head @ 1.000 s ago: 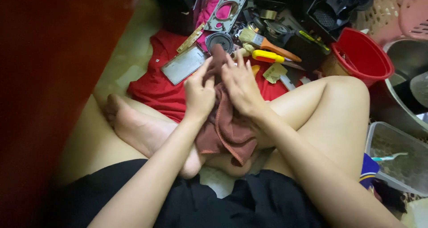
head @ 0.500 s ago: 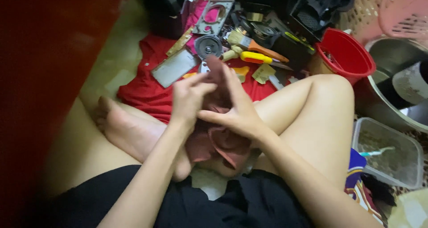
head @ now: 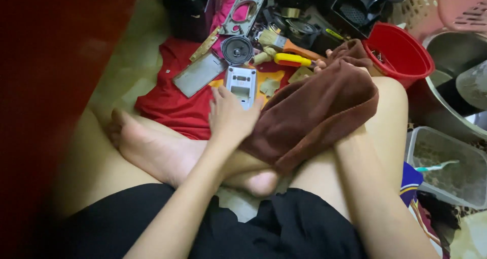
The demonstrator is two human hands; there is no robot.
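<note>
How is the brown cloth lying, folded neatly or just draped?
Draped: the brown cloth hangs loosely over the right hand and knee, bunched and unfolded.
</note>
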